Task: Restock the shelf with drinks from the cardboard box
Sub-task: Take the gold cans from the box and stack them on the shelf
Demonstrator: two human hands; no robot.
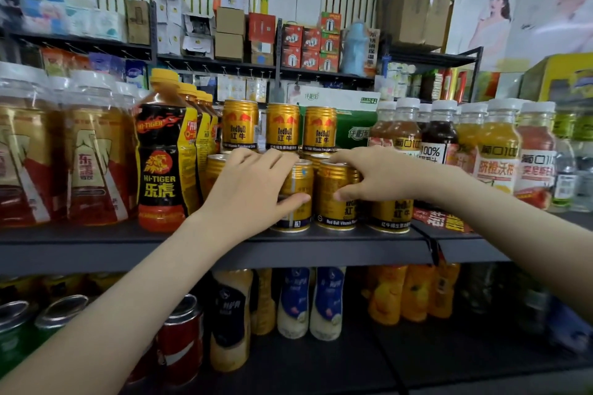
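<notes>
while the left can (296,205) and the right can (335,212) stand side by side in the middle of the frame, near the front lip of the shelf (288,250), each has a hand on it. the left hand (253,189) holds the left can, fingers over its top and thumb on its front. the right hand (372,178) grips the right can the same way. both cans look upright and seem to touch.

to my eye the step is seating them squarely in the row. i'd ease them straight back with bases flat, then turn the labels forward like the third can (391,215) just to the right. the upper tier (282,127) seems to stand on cans behind, so a hard shove could topple it; slow, even pressure is safer. watch the tiger bottle (163,167) at the left and the juice bottles (499,151) at the right. the box the drinks come from does not show near the hands.
</notes>
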